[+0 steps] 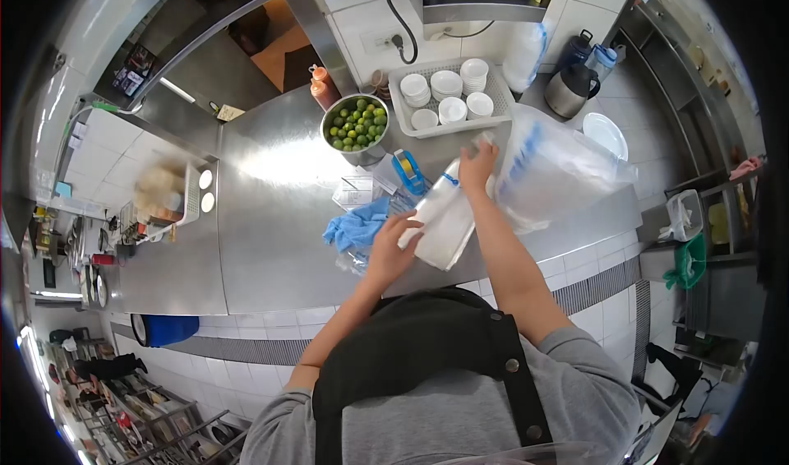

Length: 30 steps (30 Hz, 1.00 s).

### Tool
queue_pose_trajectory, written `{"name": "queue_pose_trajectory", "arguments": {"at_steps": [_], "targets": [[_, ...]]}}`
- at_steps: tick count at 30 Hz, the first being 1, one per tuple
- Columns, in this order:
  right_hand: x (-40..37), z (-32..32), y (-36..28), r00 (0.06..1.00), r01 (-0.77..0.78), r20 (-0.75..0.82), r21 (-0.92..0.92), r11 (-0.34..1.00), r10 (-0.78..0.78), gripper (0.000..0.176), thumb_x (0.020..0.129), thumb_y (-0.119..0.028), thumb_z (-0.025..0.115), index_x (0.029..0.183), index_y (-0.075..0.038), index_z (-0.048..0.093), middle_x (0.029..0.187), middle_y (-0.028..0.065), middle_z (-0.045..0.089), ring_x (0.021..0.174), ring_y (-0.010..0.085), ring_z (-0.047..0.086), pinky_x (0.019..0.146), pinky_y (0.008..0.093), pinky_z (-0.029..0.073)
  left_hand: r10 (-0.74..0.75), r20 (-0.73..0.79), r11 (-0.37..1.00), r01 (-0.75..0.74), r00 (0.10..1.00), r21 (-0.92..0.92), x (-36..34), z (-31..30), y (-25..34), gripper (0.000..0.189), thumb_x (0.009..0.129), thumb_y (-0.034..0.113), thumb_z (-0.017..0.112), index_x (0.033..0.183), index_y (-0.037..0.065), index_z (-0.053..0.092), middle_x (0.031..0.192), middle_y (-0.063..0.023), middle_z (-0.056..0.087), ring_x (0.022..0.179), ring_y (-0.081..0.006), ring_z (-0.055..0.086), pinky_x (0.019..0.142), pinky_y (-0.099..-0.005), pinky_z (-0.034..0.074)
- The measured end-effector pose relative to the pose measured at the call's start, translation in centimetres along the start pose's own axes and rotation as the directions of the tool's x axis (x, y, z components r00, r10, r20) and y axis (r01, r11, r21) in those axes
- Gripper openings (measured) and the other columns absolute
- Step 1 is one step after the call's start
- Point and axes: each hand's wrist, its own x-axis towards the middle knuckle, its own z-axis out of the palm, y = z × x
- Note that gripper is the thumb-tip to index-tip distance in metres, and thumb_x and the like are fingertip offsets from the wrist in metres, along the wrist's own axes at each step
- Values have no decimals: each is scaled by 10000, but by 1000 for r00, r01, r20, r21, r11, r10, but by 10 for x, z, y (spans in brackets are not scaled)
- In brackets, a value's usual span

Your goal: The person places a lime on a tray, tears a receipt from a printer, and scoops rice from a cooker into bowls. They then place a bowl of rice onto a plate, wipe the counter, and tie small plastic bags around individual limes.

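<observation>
A flat white packet of what look like folded plastic bags (445, 233) lies slanted on the steel counter before me. My left hand (395, 246) rests at its left edge, fingers spread. At the packet's far end, my right hand (477, 167) is closed, with a bit of clear plastic showing at its fingertips. Just left of the packet sit a blue tape dispenser (408, 172) and a crumpled blue cloth (359, 225). A large clear plastic bag with blue print (546, 173) stands right beside my right forearm.
A steel pot of limes (355, 149) and a white basket (501, 120) with stacked small white bowls (446, 84) stand at the back. Orange bottles (321, 87), a steel jug (570, 92) and a white plate (605, 135) are farther out. Paper slips (355, 192) lie near the pot.
</observation>
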Motion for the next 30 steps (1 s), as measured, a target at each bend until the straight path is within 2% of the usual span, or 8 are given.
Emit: {"name": "queue_pose_trajectory", "arguments": {"at_steps": [2,8,12,15,19,24,28,30], "targets": [[-14,-25,-33,966,257,-52,123,959,-252,393,791,-34,713,1174,-51,627,1165,181,601,1091,342,577,937,423,454,45,-74,999,-46,996,-13,7,-11,-12,245,775,-16,755,1007,26,690,1224,-145,653,1128,-309,629,953,-380,492],[-57,-121,-153,835,-105,491,585,804,-248,188,853,62,646,1010,-30,693,1030,71,624,891,169,615,687,262,449,165,-293,985,-142,942,98,39,-69,26,340,725,55,817,1051,78,724,1274,-128,629,1131,-310,623,943,-391,490],[-76,-132,-187,704,-203,619,646,736,-348,230,867,81,634,1064,-29,679,1020,48,635,926,115,627,765,237,492,147,-145,985,-132,978,109,41,-100,53,341,721,73,825,1047,70,724,1218,-124,656,1084,-294,646,916,-388,514],[-82,-132,-203,654,-265,682,611,746,-327,227,885,73,627,1091,-15,665,1060,55,652,935,119,647,821,252,517,-74,-34,990,70,997,-125,33,-114,52,302,733,53,807,1020,40,713,1072,-115,708,963,-267,692,860,-363,553],[-92,-115,-207,636,-404,718,623,670,-284,250,899,55,630,1143,4,629,1073,76,655,920,128,659,822,270,530,-8,-80,995,-1,997,-104,22,-125,52,243,785,4,783,1012,-3,695,986,-88,722,897,-171,703,838,-303,583],[-103,-121,-240,724,-502,648,730,464,-236,365,887,26,667,1241,-16,586,938,68,652,884,152,670,796,274,534,-253,-39,869,209,967,-449,7,-132,22,122,901,31,704,1010,-21,686,910,-35,713,818,-73,649,719,-229,528],[-105,-128,-233,752,162,453,576,801,-478,280,877,-8,694,1154,-14,651,868,72,643,873,178,690,780,286,550,-343,-39,803,272,938,-531,5,-140,21,102,950,62,665,1012,-16,684,863,7,681,788,-29,589,662,-195,453],[-106,-133,-234,640,130,607,518,845,-471,209,877,-28,700,1084,-5,684,876,88,652,863,189,700,778,291,557,-324,-40,838,267,945,-476,4,-139,13,105,953,66,666,1019,-15,681,847,10,670,786,-31,583,675,-197,454]]}}
